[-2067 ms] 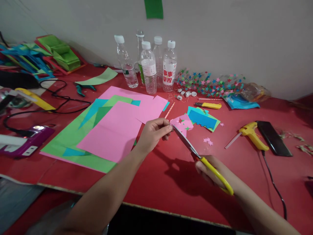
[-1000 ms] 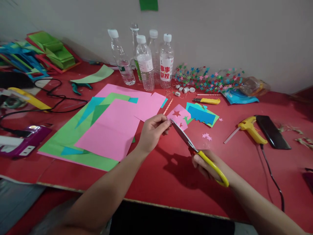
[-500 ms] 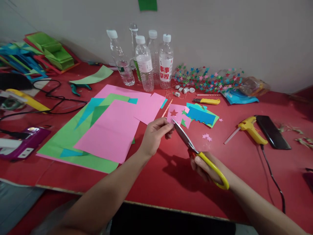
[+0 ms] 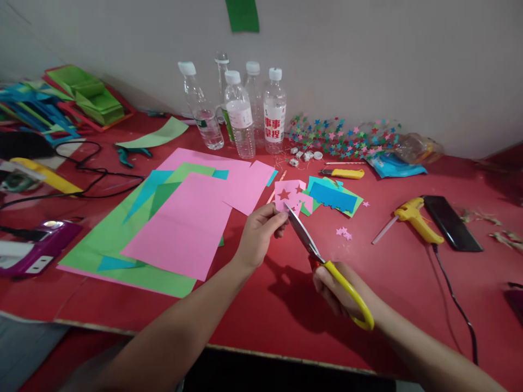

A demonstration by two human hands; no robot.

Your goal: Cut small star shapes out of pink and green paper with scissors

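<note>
Over the red desk (image 4: 249, 316), the left hand (image 4: 261, 237) pinches pink paper with star-shaped holes (image 4: 291, 198); the right hand (image 4: 337, 291) grips yellow-handled metal scissors (image 4: 333, 270), tips beside the left fingertips.

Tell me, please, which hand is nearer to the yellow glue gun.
The right hand: it grips the scissors, to the left of the yellow glue gun and nearer the camera. The left hand, pinching the star-cut pink paper, is farther left.
</note>
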